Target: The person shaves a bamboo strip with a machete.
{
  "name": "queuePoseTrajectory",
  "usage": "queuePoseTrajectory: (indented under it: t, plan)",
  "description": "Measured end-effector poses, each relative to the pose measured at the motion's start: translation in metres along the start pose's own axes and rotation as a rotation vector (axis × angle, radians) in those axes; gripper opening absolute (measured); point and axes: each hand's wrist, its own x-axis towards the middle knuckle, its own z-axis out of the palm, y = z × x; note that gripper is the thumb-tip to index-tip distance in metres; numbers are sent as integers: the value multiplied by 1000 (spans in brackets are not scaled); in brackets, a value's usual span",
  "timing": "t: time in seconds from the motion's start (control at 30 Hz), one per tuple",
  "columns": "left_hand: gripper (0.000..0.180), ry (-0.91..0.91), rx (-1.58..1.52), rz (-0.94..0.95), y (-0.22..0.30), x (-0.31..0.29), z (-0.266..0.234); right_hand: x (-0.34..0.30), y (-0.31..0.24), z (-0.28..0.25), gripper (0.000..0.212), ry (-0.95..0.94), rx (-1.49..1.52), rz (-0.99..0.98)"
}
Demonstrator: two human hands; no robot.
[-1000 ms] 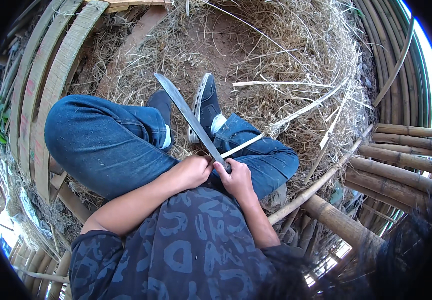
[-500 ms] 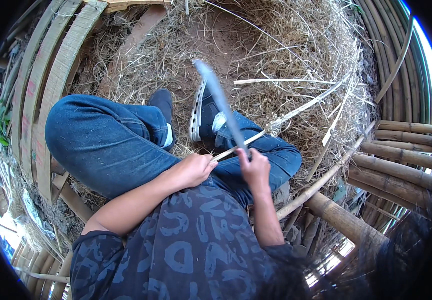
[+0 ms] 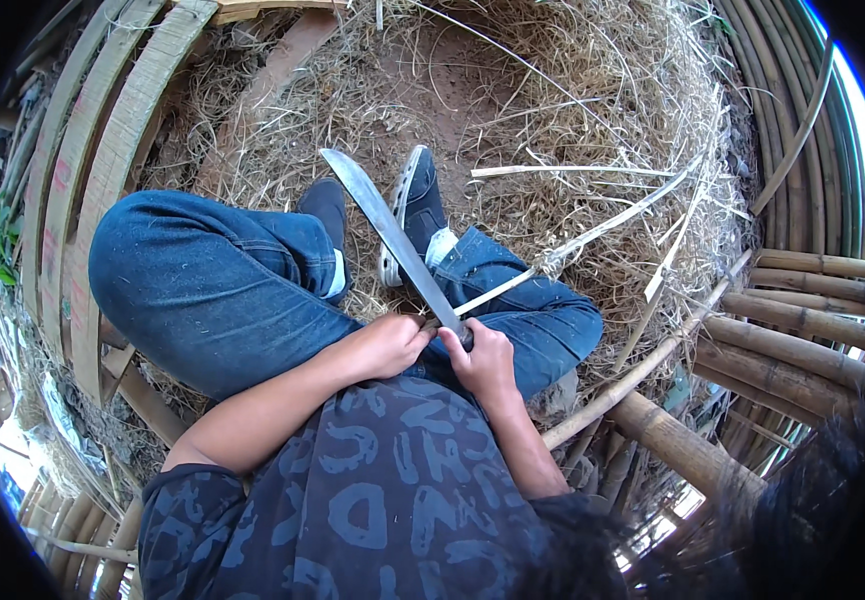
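My right hand (image 3: 483, 360) is closed round the handle of a machete (image 3: 385, 228). Its long grey blade points up and to the left, over my crossed legs, and passes in front of a thin pale bamboo strip (image 3: 498, 289). Whether the edge touches the strip I cannot tell. Beside the base of the blade, my left hand (image 3: 390, 346) grips the near end of that strip, close to my lap. From there the strip runs up and right across my knee, past a rough frayed knot, toward the straw.
Dry straw (image 3: 643, 60) and bare soil lie ahead of my shoes (image 3: 420, 205). Wooden slats (image 3: 118, 150) stand on the left. Thick bamboo poles (image 3: 798, 318) fill the right, and a long pole (image 3: 633, 375) slants beside my knee. Split strips (image 3: 568, 171) lie on the straw.
My right hand has drawn the machete left and slightly down, closer to my left hand. The blade now slants further left. My left hand keeps its place on the strip.
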Motion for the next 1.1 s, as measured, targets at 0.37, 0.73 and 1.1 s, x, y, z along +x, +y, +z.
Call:
queuePoseTrajectory:
  t: [0.37,0.73,1.1]
  plan:
    - [40,-46,-64,-10,12,1,-4,20,46,-41,59,145,-87,240]
    - [40,-68,-135,0,5,1,-2,0,18,-26,52,97,-171,32]
    - [40,-62,-150,-9,10,-2,-2,0,35,-25,57,141,-55,199]
